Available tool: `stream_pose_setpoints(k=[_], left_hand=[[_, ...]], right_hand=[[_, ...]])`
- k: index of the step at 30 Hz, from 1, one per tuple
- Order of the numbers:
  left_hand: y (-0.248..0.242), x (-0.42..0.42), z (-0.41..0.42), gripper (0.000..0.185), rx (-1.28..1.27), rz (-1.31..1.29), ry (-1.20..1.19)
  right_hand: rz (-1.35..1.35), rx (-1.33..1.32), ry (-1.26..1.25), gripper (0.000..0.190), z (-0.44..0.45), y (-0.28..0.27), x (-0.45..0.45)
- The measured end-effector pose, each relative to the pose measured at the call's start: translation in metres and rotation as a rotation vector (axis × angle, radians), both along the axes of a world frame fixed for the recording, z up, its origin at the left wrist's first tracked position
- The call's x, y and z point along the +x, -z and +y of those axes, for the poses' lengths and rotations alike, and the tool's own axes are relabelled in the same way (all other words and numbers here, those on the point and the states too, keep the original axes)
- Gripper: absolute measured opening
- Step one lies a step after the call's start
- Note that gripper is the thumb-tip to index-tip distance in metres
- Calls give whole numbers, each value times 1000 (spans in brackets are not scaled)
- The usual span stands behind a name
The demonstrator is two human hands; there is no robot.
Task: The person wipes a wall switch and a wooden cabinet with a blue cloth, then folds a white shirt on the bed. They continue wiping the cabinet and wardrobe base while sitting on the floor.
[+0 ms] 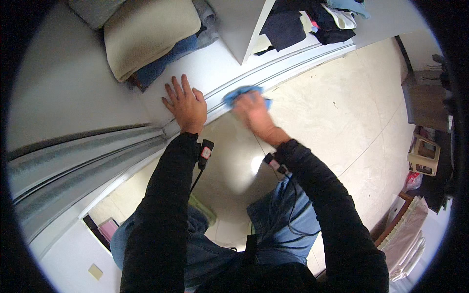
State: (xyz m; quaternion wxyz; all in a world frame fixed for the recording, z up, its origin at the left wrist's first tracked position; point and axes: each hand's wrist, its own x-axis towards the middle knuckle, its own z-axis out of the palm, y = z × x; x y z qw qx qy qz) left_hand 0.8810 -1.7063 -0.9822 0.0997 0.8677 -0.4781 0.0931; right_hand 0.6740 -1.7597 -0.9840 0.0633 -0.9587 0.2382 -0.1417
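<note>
My right hand (253,111), slightly blurred, presses a crumpled blue cloth (242,92) onto the grooved sliding-door track (300,60) along the wardrobe's bottom edge. Part of the cloth is hidden under my fingers. To the left, my left hand (187,107) rests with spread fingers on the white wardrobe floor (214,67), holding nothing. Just beyond its fingertips lies a folded beige blanket (154,36) on top of a blue denim item (161,60). A white upright divider panel (240,25) stands between the two compartments.
Dark folded clothes (284,31) fill the compartment right of the divider. Tall door-frame rails (88,164) rise at left. Pale tiled floor (329,110) spreads below the track. A beige plastic frame-like object (424,154) and a bed edge with pink fabric (405,238) are at right. Cables hang from both wrists.
</note>
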Motion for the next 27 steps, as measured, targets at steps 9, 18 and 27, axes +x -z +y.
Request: stream_pose_setpoints(k=[9,18,27], left_hand=[[0,-2,2,51,14,0,17],[0,-1,1,51,29,7,-9],[3,0,3,51,35,10,20]], right_hand=[[-142,-63,80,29,-104,2,-25],[-6,-209,657,28,-173,9,-84],[-219,128,240,40,-69,-9,0]])
